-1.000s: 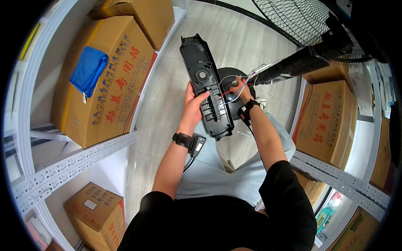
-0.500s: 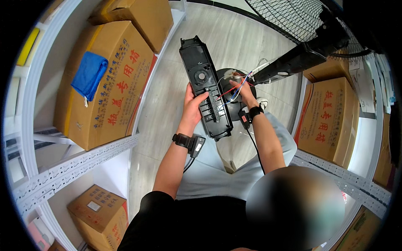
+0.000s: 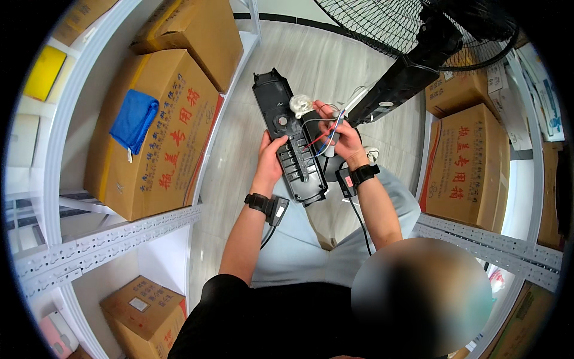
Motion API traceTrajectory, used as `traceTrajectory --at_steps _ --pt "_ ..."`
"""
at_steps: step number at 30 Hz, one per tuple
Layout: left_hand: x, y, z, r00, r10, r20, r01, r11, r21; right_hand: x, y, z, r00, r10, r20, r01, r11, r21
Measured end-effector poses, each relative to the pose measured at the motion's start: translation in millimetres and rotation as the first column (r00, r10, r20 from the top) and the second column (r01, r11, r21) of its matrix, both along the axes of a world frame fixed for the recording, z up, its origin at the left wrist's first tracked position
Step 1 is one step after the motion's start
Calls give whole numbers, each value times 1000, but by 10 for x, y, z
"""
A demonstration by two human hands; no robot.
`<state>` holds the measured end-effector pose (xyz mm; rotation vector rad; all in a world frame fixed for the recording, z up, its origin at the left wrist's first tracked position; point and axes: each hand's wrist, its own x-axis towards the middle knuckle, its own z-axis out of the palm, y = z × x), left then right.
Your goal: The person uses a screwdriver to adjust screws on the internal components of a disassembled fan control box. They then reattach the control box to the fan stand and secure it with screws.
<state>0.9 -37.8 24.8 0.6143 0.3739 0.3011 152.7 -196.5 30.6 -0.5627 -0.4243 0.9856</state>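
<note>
Blue cloth (image 3: 133,121) is being draped over the top edge of a large cardboard box (image 3: 155,143) on the white metal shelf (image 3: 101,239), well to the left of the black plastic panel (image 3: 289,136). Another cardboard box (image 3: 197,33) is being kept on the same shelf behind it, and a smaller box (image 3: 143,308) is being stored on the level below.

The black plastic panel, long and narrow, is being held up over the person's lap, tilted with its far end pointing away. It is being gripped along its left edge by the left hand (image 3: 270,160), the fingers curled around the rim and the thumb pressed against the face. A black wrist strap (image 3: 266,204) is being worn below that hand.

Just right of the panel, thin red, blue and white wires (image 3: 326,130) are being pinched between the thumb and fingers of the right hand (image 3: 342,136), which is touching the panel's right edge. A small white part (image 3: 299,104) is being seen at the panel's upper right, beside the fingertips.

Farther right of the panel, the black post of a standing fan (image 3: 397,84) is being seen rising toward its wire grille. More cardboard boxes (image 3: 463,164) are being kept on the shelf at the far right.
</note>
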Motion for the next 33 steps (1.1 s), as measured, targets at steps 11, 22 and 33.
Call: traceTrajectory --at_steps 11,22,33 --pt "37 -39 -63 999 35 -7 -34 997 69 -168 -43 223 957 195 215 -138 957 -256" --pt "64 -50 -71 1000 20 -14 -19 997 73 -356 -141 367 878 97 469 192 825 -531" --pt "46 -49 -67 999 -32 -9 32 999 15 -508 -225 401 835 15 550 325 793 -516"
